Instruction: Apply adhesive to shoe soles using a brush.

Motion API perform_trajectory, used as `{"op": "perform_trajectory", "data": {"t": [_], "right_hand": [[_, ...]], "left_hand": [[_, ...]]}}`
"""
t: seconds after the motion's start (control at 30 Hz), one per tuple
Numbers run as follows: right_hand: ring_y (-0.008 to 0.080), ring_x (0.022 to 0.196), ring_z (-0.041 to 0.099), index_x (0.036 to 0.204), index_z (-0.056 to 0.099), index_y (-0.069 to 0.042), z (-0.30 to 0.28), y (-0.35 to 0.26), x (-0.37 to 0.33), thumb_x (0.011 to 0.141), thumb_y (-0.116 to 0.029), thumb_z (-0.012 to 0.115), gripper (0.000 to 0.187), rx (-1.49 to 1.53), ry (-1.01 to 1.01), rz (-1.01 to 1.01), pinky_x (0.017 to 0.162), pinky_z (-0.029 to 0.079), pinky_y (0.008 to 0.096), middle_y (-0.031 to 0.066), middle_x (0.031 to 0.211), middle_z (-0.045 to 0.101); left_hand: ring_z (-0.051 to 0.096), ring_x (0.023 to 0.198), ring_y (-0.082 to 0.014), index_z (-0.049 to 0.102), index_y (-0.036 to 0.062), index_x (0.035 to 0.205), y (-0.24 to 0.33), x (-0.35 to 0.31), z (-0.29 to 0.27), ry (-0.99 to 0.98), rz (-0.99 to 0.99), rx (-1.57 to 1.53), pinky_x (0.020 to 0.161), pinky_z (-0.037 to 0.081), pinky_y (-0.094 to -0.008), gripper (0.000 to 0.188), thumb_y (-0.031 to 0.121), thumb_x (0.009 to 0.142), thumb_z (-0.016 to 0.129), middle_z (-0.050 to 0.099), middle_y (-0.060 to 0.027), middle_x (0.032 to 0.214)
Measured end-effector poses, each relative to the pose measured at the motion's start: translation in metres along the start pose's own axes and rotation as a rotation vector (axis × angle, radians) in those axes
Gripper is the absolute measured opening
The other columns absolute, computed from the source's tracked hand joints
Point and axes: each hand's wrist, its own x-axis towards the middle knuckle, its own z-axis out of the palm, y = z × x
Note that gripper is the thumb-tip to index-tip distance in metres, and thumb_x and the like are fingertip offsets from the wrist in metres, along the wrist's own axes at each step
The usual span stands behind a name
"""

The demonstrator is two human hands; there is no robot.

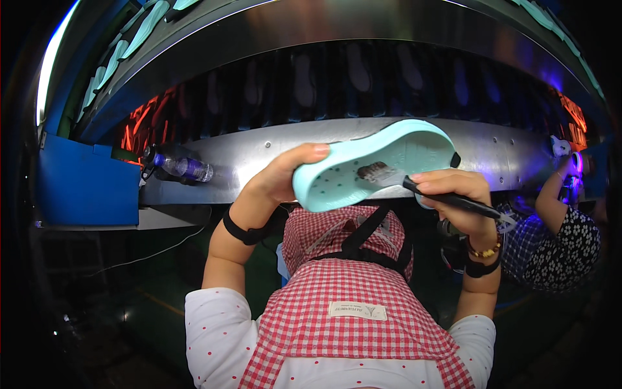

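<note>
A mint-green shoe upper [414, 146], shaped like a clog with small holes at one end, is held up in front of me with its hollow side facing me. My left hand [288, 172] grips its left end, thumb on the upper edge and the other fingers mostly hidden behind. In my right hand [460, 194] is a brush [447, 196] with a black handle. Its dark, whitish-coated bristles reach inside the shoe and appear to touch the inner surface. Part of the right hand's fingers are hidden behind the handle and shoe.
A metal ledge [243, 152] runs behind the shoe, with plastic bottles [188, 168] on its left. Beyond it, a dark conveyor carries rows of soles [358, 68]. A blue panel [87, 181] stands left. At the right, another person's arm [551, 194] reaches toward the ledge.
</note>
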Motion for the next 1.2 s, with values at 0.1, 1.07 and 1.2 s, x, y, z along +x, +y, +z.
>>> {"op": "perform_trajectory", "data": {"t": [0.1,1.07,1.2], "right_hand": [[0.0245,0.086,0.062,0.086,0.064,-0.002,0.007,0.006,-0.008,0.068,0.001,0.067,0.019,-0.019,-0.142,0.017,0.078,0.050,0.0287,0.0119,0.090,0.064],[0.0159,0.071,0.060,0.085,0.065,-0.002,0.041,0.001,0.009,0.065,-0.003,0.069,0.020,0.198,-0.139,-0.054,0.065,0.046,0.0254,0.0108,0.078,0.063],[0.0163,0.070,0.060,0.086,0.065,-0.001,0.024,0.016,0.009,0.068,0.000,0.066,0.019,0.118,0.187,0.197,0.064,0.047,0.0253,0.0106,0.080,0.063]], "left_hand": [[0.060,0.083,-0.0231,0.049,-0.0071,0.113,0.015,-0.006,0.004,0.001,0.091,0.287,0.072,0.050,-0.0306,0.062,0.045,0.081,0.045,0.060,-0.0191,0.094],[0.053,0.094,-0.0301,0.040,0.0049,0.121,-0.054,0.056,0.024,0.120,0.653,-0.651,0.089,0.039,-0.0475,0.086,0.074,0.074,0.020,0.055,-0.0150,0.101],[0.053,0.094,-0.0303,0.042,0.0032,0.119,-0.037,0.061,0.034,0.247,0.604,-0.659,0.090,0.039,-0.0472,0.087,0.075,0.073,0.021,0.055,-0.0152,0.101]]}}
